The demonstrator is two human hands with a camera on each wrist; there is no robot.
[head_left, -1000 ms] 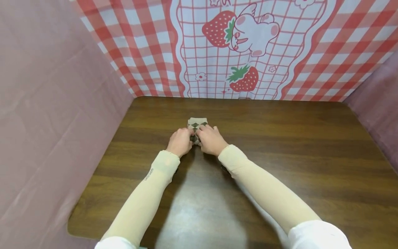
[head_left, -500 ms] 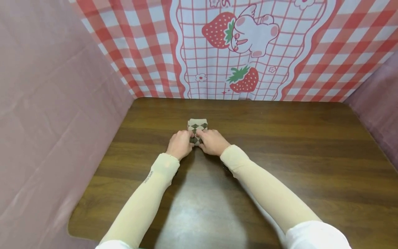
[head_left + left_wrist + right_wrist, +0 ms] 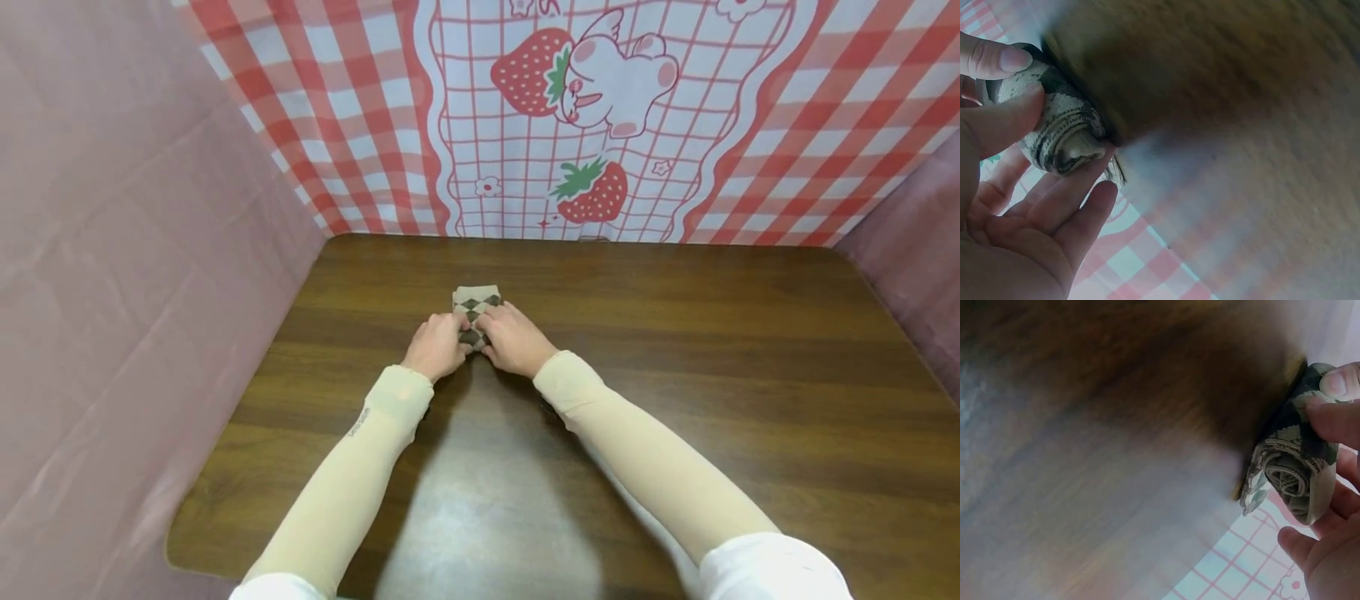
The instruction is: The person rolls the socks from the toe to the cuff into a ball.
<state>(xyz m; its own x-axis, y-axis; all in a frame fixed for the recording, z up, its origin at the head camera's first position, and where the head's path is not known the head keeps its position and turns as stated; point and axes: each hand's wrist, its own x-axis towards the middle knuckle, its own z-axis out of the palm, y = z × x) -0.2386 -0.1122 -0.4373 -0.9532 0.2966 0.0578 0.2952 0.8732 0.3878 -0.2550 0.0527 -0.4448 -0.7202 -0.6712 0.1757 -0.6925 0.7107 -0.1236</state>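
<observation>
A knitted argyle sock (image 3: 477, 297), beige with dark green diamonds, lies on the table with its near end rolled up. My left hand (image 3: 437, 346) holds the left end of the roll. The left wrist view shows its thumb and fingertips pinching the sock roll (image 3: 1063, 103), with the lower fingers beneath. From the other side my right hand (image 3: 517, 340) grips the right end. Seen in the right wrist view, the coiled layers of the roll (image 3: 1291, 478) face out between thumb and fingers. A flat beige part of the sock extends beyond both hands.
The brown wooden table (image 3: 712, 358) stretches to both sides. Behind it hangs a red-and-white checked cloth (image 3: 352, 125) with strawberry prints. A pink cloth (image 3: 150, 250) drapes along the left side, and another pink drape (image 3: 907, 250) hangs at right.
The right hand's fingers drew back toward the near end of the sock, then reached slightly forward over it again. The left hand stays nearly still at its end.
</observation>
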